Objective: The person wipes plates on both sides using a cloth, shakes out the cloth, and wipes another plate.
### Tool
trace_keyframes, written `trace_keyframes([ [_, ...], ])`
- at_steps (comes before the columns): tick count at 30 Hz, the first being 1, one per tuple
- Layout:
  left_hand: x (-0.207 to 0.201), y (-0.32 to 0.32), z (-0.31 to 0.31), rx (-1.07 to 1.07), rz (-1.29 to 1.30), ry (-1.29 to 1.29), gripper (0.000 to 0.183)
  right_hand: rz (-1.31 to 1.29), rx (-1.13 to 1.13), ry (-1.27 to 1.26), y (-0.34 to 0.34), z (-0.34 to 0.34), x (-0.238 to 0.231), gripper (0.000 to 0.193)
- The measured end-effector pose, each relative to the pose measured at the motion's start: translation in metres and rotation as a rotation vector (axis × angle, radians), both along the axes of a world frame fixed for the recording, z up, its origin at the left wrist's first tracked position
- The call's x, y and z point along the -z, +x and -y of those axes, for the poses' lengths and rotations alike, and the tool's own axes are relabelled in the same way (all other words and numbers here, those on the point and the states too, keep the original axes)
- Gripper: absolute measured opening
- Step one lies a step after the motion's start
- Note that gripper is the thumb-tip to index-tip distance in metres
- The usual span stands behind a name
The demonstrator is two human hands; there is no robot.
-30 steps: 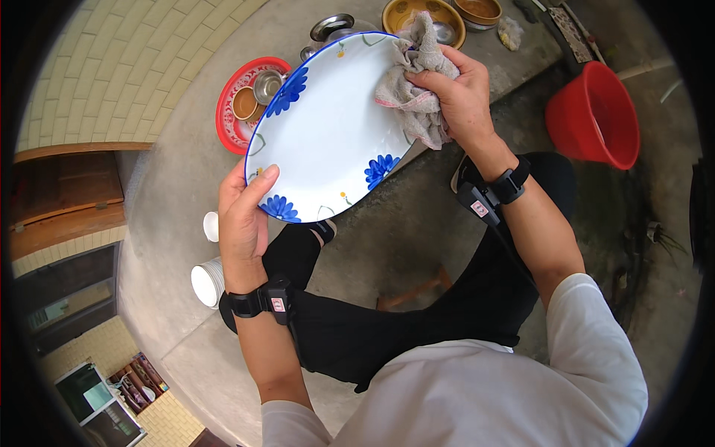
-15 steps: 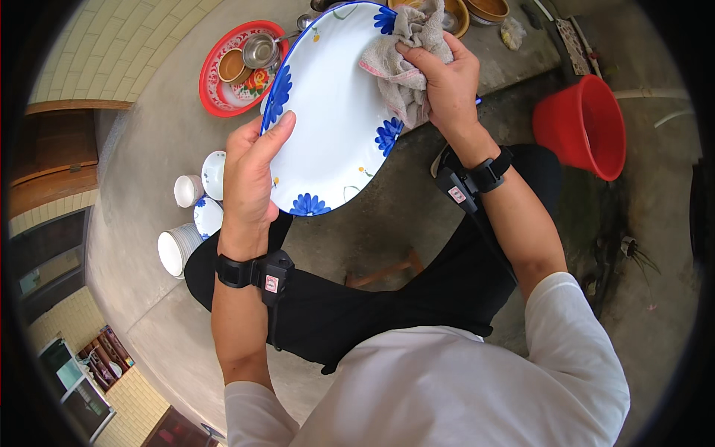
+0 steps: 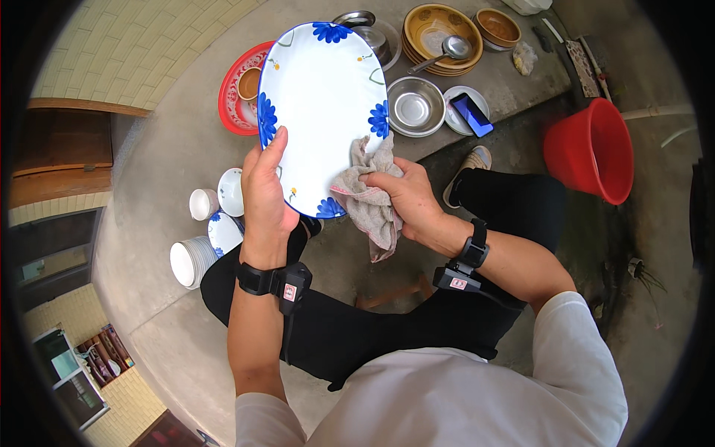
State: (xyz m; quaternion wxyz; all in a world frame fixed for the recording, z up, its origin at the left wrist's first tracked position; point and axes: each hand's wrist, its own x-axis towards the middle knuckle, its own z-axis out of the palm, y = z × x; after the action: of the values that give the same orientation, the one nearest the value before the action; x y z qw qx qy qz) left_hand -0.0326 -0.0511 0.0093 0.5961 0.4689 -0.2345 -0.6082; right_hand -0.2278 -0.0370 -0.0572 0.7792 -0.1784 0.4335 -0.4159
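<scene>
An oval white plate [image 3: 328, 112] with a blue rim and blue flowers is held up in front of me, its face toward me. My left hand [image 3: 266, 190] grips its lower left edge, thumb on the face and the fingers hidden behind. Against the lower right edge of the plate, my right hand [image 3: 412, 200] is closed on a crumpled grey-beige cloth [image 3: 367, 195]. The cloth touches the plate's face and hangs down past its rim.
Left on the floor are stacked white bowls [image 3: 186, 263]. A red patterned tray [image 3: 232, 104] lies behind the plate. Farther off are a steel bowl [image 3: 415, 106], a phone [image 3: 471, 114] on a small plate, brown basins [image 3: 439, 33] with a ladle [image 3: 454, 48], and a red bucket [image 3: 592, 149] at right.
My right hand has brought the cloth down from the plate's upper right to its lower right edge. The plate has turned more upright, and dishes behind it have come into view.
</scene>
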Motion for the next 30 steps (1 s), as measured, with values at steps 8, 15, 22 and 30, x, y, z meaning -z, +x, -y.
trace_keyframes([
  [8, 0.010, 0.017, -0.004, -0.024, -0.098, 0.016, 0.047, -0.104, 0.362, -0.364, -0.047, 0.058, -0.020, 0.040],
  [15, 0.017, -0.004, -0.009, 0.163, -0.156, 0.143, 0.048, -0.611, 0.381, -1.023, -0.032, 0.069, -0.029, 0.056],
  [22, 0.021, -0.016, -0.008, 0.117, -0.176, 0.177, 0.036, -0.837, -0.146, -1.465, -0.010, 0.017, -0.006, 0.057],
  [30, 0.028, -0.009, -0.009, 0.109, -0.124, 0.121, 0.036, -0.802, -0.227, -1.508, -0.011, 0.012, 0.001, 0.063],
])
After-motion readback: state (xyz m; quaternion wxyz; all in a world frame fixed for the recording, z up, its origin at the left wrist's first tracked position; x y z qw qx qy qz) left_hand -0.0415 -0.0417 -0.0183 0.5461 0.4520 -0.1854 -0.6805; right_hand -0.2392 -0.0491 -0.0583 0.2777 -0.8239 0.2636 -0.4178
